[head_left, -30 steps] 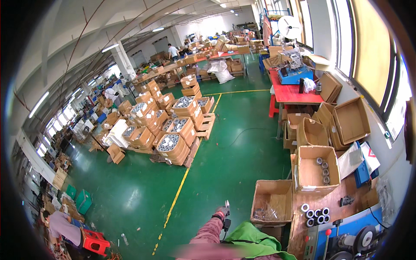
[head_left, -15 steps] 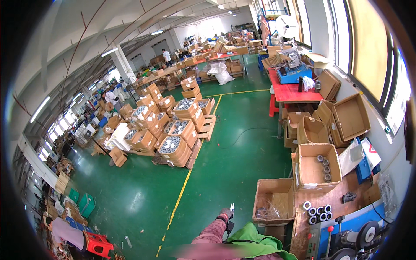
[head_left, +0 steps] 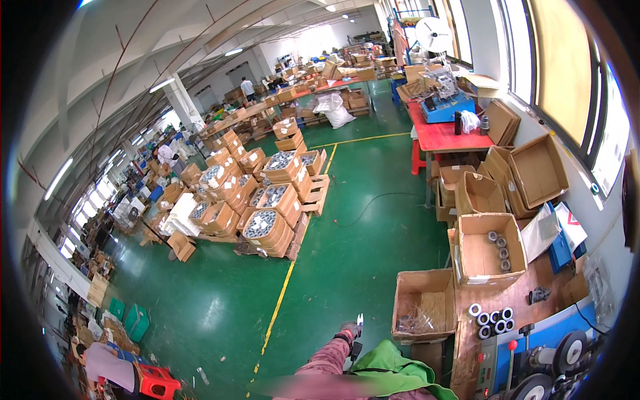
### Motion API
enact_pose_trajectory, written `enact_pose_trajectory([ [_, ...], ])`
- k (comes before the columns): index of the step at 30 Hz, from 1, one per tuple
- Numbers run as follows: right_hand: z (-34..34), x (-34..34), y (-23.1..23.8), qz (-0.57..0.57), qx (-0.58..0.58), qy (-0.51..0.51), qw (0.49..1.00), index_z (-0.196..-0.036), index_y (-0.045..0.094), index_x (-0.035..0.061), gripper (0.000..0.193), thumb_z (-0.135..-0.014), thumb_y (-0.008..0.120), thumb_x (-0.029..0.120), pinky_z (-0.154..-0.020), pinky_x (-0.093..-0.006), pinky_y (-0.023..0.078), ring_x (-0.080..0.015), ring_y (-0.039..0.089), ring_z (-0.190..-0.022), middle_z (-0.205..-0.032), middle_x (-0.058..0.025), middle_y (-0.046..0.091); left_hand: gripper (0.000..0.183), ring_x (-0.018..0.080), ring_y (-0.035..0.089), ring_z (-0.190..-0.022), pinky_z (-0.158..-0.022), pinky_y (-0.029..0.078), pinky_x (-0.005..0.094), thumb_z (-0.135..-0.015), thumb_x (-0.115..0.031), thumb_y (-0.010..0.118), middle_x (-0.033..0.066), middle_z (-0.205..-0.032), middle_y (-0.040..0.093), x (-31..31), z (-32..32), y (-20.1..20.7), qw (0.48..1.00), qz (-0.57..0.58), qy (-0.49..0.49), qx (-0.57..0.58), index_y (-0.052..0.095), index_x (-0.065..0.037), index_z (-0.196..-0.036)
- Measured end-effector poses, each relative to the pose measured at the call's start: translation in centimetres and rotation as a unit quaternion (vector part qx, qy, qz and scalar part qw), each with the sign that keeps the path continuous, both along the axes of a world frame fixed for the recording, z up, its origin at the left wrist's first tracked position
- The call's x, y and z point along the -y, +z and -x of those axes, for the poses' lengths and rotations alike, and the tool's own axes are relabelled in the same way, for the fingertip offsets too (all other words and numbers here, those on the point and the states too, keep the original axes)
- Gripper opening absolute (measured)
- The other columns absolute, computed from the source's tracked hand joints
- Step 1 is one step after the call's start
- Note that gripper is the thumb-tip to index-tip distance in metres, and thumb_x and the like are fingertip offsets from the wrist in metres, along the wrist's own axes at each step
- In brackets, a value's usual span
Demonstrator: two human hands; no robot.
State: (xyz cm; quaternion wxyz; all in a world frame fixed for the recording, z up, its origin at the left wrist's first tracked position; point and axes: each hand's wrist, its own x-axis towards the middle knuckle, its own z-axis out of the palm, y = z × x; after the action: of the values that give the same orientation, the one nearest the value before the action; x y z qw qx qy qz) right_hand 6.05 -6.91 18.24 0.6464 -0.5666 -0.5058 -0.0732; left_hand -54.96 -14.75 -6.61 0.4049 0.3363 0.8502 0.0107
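Glossy green painted floor (head_left: pixel 373 267), widest thing here. Right: brown wooden desk (head_left: pixel 465 341). Beside it, left: open brown cardboard box (head_left: pixel 425 285), clear plastic scraps (head_left: pixel 417 324) inside. Left hand (head_left: pixel 349 328), pinkish-red sleeve, above the floor just left of that box; fingers too small to tell whether apart or closed. Small black-and-pale rings (head_left: pixel 493 316) clustered on the desk.

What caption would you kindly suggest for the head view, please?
Left hand over a green floor, near an open carton and a bench with grouped rings.
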Motion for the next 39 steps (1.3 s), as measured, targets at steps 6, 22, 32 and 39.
enact_pose_trajectory([
  [6,-1.4,2.1,-0.9,0.012,-0.024,-0.014,1.0,-0.09,0.057,0.0062,0.018,-0.079,0.06,0.019,-0.072,-0.0373,0.045,-0.0238,0.055,-0.077,-0.085,-0.0093,0.056,0.026,0.019,0.064,-0.066,-0.062,0.049,0.0312,-0.075,-0.037,0.052,0.0035,-0.072,0.066,-0.7,-0.5,0.1,1.0,0.025,-0.015,0.006,0.067,-0.016,-0.079],
  [22,-6.9,12.7,-1.4,0.028,-0.076,-0.125,0.989,-0.09,0.057,0.0059,0.017,-0.079,0.06,0.019,-0.073,-0.0365,0.045,-0.0218,0.055,-0.076,-0.085,-0.0081,0.056,0.013,0.0188,0.063,-0.063,-0.062,0.05,0.0304,-0.074,-0.027,0.061,0.0029,-0.071,0.064,-2.0,-1.5,-3.0,0.997,0.023,0.019,0.073,0.067,-0.016,-0.08],
  [32,-8.0,17.3,-1.7,0.029,-0.122,-0.162,0.979,-0.089,0.057,0.0057,0.016,-0.08,0.06,0.018,-0.074,-0.036,0.045,-0.0206,0.055,-0.076,-0.084,-0.0073,0.056,0.033,0.0233,0.061,-0.055,-0.047,0.052,0.0369,-0.085,-0.038,0.053,0.0111,-0.083,0.06,-2.3,-3.1,2.0,0.946,-0.029,0.253,0.202,0.055,-0.009,-0.102],
  [39,-8.2,19.5,-1.5,0.026,-0.157,-0.178,0.971,-0.089,0.057,0.0056,0.016,-0.08,0.059,0.018,-0.074,-0.0357,0.045,-0.0197,0.055,-0.076,-0.084,-0.0068,0.056,0.049,0.0187,0.057,-0.047,-0.041,0.046,0.0317,-0.081,-0.055,0.05,0.0059,-0.068,0.06,-2.0,-3.6,1.7,0.977,-0.025,0.15,0.151,0.058,-0.01,-0.099],
])
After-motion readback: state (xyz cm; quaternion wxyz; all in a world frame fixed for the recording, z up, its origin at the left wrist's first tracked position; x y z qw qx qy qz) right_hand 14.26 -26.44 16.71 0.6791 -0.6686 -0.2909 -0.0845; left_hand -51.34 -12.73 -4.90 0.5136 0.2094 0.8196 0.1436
